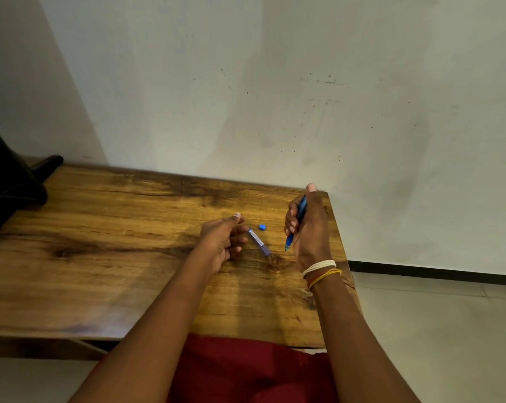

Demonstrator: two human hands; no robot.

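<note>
Fingers of right hand point(307, 229) grip a blue pen point(301, 209) (tip down); left hand point(219, 243) relaxed, seemingly empty.

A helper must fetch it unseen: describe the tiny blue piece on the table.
On the wooden table, look between the left hand and the right hand gripping a blue pen. The tiny blue piece lies there, squat and opaque, unlike the long tube beside it.

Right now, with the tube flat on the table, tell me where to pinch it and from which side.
Best to pinch the tube mid-length, across its narrow width; it lies flat and slanted. Come from the left with the left hand, free and beside it; the right hand holds the pen.
</note>
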